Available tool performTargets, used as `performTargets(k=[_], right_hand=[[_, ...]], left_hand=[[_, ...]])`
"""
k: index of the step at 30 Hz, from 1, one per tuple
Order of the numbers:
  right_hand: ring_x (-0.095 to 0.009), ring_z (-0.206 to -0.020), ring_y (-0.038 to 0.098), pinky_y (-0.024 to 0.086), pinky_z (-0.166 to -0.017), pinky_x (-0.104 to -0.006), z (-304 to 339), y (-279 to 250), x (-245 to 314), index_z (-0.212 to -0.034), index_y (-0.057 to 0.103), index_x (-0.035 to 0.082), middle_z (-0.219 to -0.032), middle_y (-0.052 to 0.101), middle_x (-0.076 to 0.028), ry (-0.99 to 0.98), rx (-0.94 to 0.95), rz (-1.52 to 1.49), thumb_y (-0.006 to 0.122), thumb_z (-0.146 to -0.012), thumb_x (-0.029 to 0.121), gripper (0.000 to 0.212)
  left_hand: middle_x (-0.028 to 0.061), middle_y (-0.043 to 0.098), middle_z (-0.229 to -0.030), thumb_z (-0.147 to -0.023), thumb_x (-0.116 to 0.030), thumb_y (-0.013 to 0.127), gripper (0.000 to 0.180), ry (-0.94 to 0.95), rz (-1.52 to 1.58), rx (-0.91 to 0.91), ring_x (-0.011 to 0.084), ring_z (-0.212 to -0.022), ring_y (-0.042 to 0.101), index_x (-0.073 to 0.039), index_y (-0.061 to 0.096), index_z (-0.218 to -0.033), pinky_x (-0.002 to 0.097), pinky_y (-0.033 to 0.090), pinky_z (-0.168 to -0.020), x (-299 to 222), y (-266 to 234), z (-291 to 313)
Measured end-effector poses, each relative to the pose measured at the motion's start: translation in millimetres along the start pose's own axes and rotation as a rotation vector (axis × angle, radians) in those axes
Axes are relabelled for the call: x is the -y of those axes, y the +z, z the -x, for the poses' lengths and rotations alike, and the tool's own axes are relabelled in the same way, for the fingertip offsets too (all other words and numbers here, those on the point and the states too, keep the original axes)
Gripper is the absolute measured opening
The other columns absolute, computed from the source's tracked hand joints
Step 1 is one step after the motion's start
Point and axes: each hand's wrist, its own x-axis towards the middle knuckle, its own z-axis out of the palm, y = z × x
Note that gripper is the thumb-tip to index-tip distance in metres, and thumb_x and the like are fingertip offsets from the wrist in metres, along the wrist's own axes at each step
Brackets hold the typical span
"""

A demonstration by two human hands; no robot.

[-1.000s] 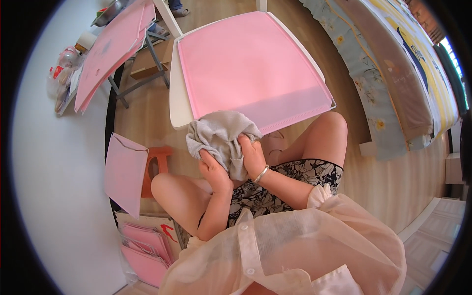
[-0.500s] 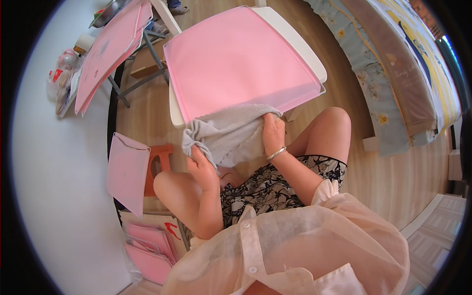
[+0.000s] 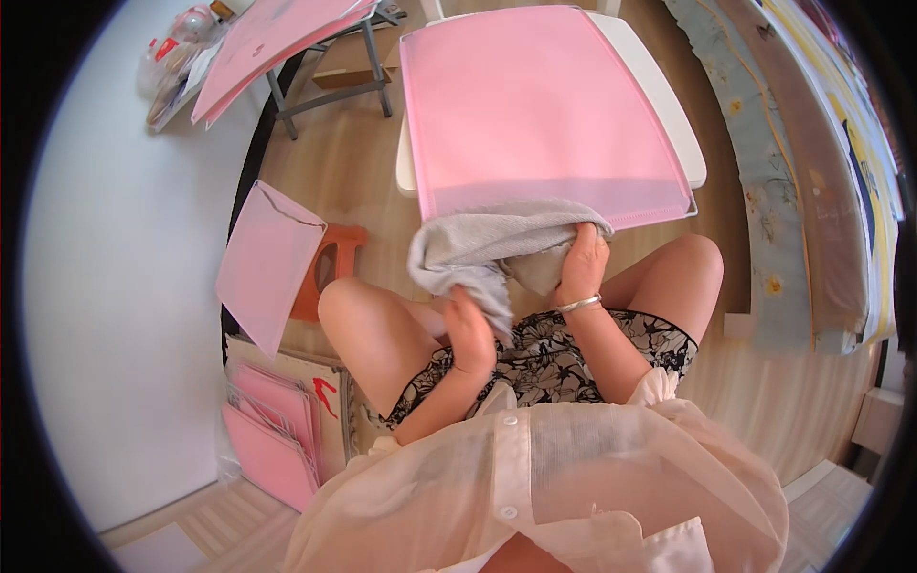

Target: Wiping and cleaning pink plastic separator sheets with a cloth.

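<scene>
A light grey knitted garment [image 3: 468,244] hangs bunched and folded between my hands, over my lap. My left hand [image 3: 468,334] is closed on its lower left part, with the fingers partly under the cloth. My right hand [image 3: 583,263], with a silver bangle at the wrist, grips the right end of the garment. Just beyond the cloth lies a large pink panel [image 3: 544,115], its near edge partly covered by the garment. A white table [image 3: 659,115] bears the panel and shows along its right side.
At left, a pink panel [image 3: 272,258] leans by an orange stool [image 3: 339,263]. Several pink folded boxes [image 3: 272,430] stand lower left beside a cardboard sheet [image 3: 330,396]. A grey-legged folding table [image 3: 377,67] holds more pink panels at upper left. A bed [image 3: 802,172] stands along the right.
The garment has been folded and bunched more, its left side lifted and turned over. My left hand has moved inward, toward my right hand. The view has shifted, so things sit farther right.
</scene>
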Motion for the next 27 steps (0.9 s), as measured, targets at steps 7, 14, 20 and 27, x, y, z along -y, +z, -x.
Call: performTargets(k=[7, 14, 20, 27], right_hand=[[-0.010, -0.052, 0.036, 0.033, -0.051, -0.0281, 0.5, -9.8, -3.4, -0.066, 0.051, -0.007, -0.052, 0.046, -0.003, -0.482, 0.069, 0.453, 0.039, -0.083, 0.016, 0.031], [-0.010, -0.057, 0.040, 0.034, -0.052, -0.0264, 7.0, -4.5, 2.0, -0.070, 0.053, -0.003, -0.060, 0.047, -0.002, -0.029, 0.069, 0.004, 0.040, -0.084, 0.021, 0.031], [-0.005, -0.041, 0.028, 0.022, -0.037, -0.0267, 20.7, 6.6, -5.3, -0.044, 0.035, 0.000, -0.040, 0.029, 0.002, -0.082, 0.135, 0.084, 0.047, -0.083, 0.022, 0.047], [-0.002, -0.040, 0.027, 0.019, -0.036, -0.0215, -13.0, -24.0, 2.2, -0.047, 0.039, 0.005, -0.043, 0.033, 0.007, -0.094, -0.047, -0.066, 0.047, -0.083, 0.014, 0.038]], left_hand=[[0.0188, 0.055, -0.076, -0.080, -0.016, 0.052, 0.019, 0.814, -0.451, 0.733, 0.0352, -0.065, 0.052, 0.000, 0.052, -0.090, 0.0366, 0.043, -0.058, -22.8, -3.9, 29.6], [0.0042, 0.054, -0.090, -0.088, -0.025, 0.044, 0.028, -0.037, 0.186, 0.381, 0.0115, -0.079, 0.050, 0.001, 0.050, -0.098, 0.0269, 0.040, -0.069, -12.5, -9.9, -21.2], [0.0040, 0.054, -0.096, -0.084, -0.023, 0.051, 0.027, -0.367, 0.701, 0.135, 0.0105, -0.087, 0.050, 0.000, 0.052, -0.098, 0.0243, 0.041, -0.076, -35.2, 32.4, -38.9], [0.0021, 0.054, -0.093, -0.086, -0.025, 0.048, 0.026, -0.327, 0.602, 0.297, 0.0120, -0.085, 0.051, -0.004, 0.051, -0.101, 0.0276, 0.043, -0.075, -33.5, 24.7, -27.7]])
